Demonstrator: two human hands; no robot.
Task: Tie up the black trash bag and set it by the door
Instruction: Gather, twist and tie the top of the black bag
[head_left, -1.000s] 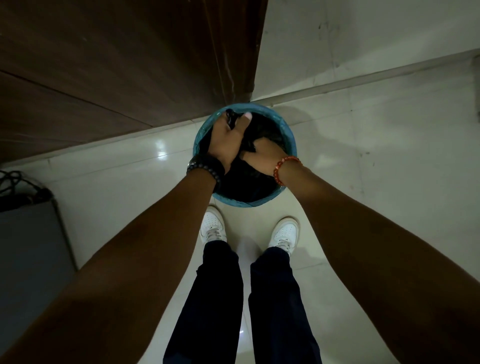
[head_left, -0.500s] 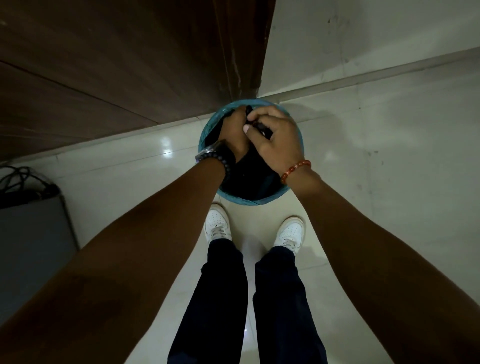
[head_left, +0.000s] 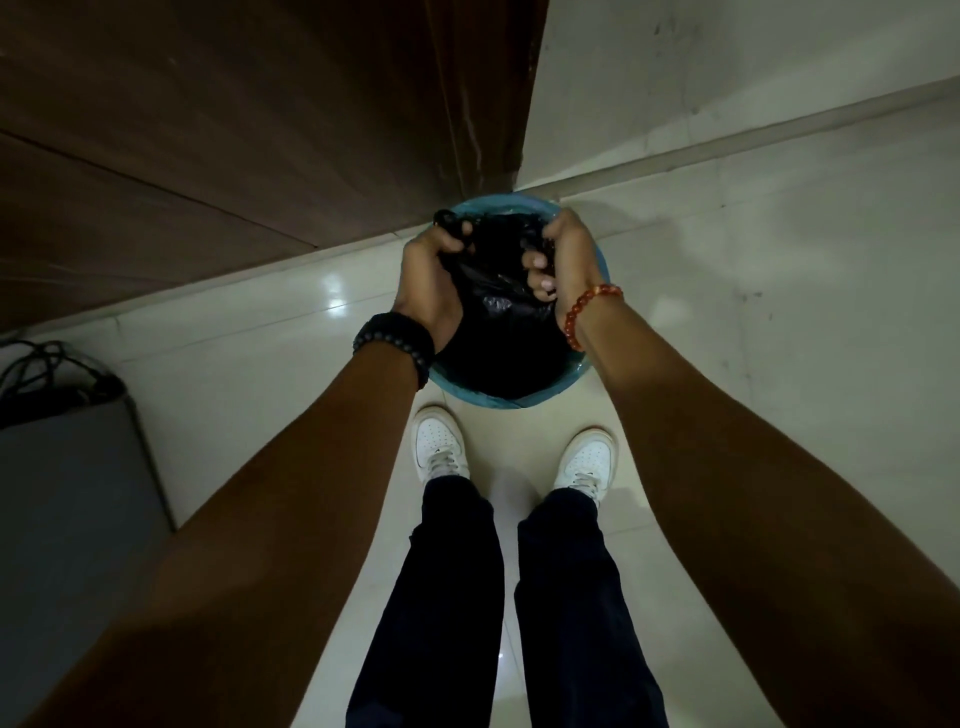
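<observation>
The black trash bag (head_left: 506, 332) sits inside a round blue bin (head_left: 519, 402) on the tiled floor (head_left: 727, 291), at the foot of the dark wooden door (head_left: 260, 130) and just beyond the person's white shoes (head_left: 439, 449). The left hand (head_left: 431, 283) is clenched around a twisted ear of plastic at the far left of the bag's mouth, and the right hand (head_left: 563, 262) is clenched around a second bunch at the far right, so the two ends are drawn apart over the bin. Whether a first knot has formed between them cannot be told; the plastic there is a dark crumple. The main risk, as I judge it, is the thin film: pulling the ends hard sideways could stretch or tear it near either fist, which would leave too little to tie. If one bunch is short, it may slip from the fingers (head_left: 540, 278) as the ends are crossed, and the mouth would fall open again. A knot cinched loosely could give way when the bag is lifted, spilling the contents. The bag may also cling to the bin's wall on the way up and drag the light bin off the floor or tip it against the door. A tangle of cables (head_left: 47, 374) lies well to the left, out of the way.
</observation>
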